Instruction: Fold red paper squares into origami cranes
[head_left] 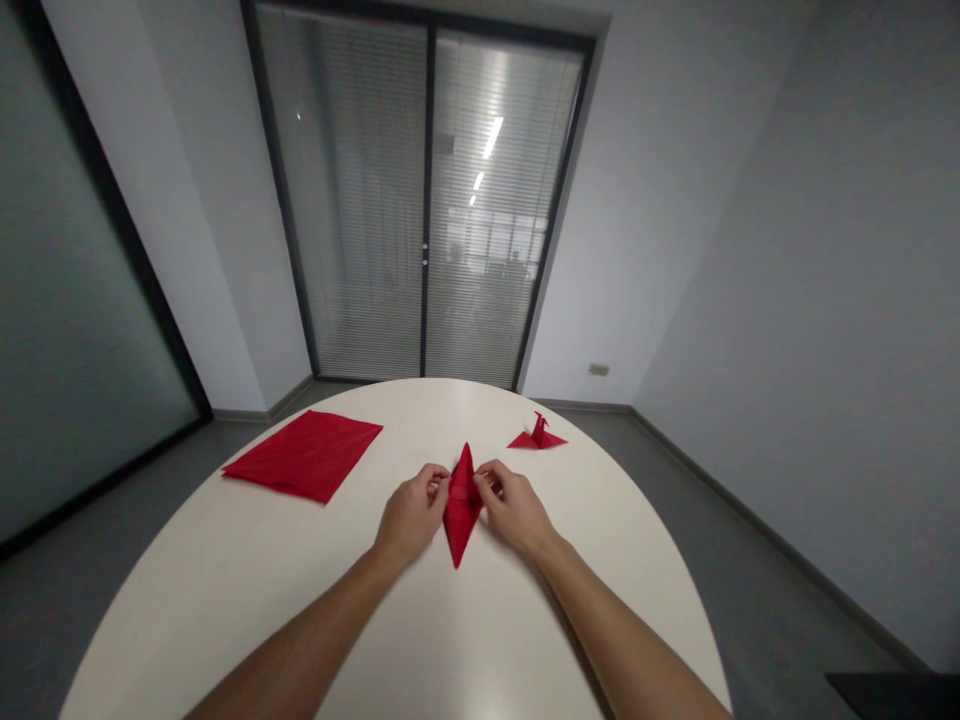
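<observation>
A red paper piece (460, 505), folded into a narrow diamond, is being held flat at the middle of the table (247, 580); its left flap is being pinched by the left hand (411, 518) and its right flap by the right hand (514, 510), fingers closed on the paper; the folding is being judged partway, since a finished paper bird (538, 434) is standing toward the table's far right edge; flat red sheets (306, 455) are lying unfolded toward its far left edge.

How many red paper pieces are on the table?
3. A flat sheet at far left, possibly several stacked; a folded diamond at centre, pinched by the left hand and right hand; a small folded figure farther back right.
</observation>
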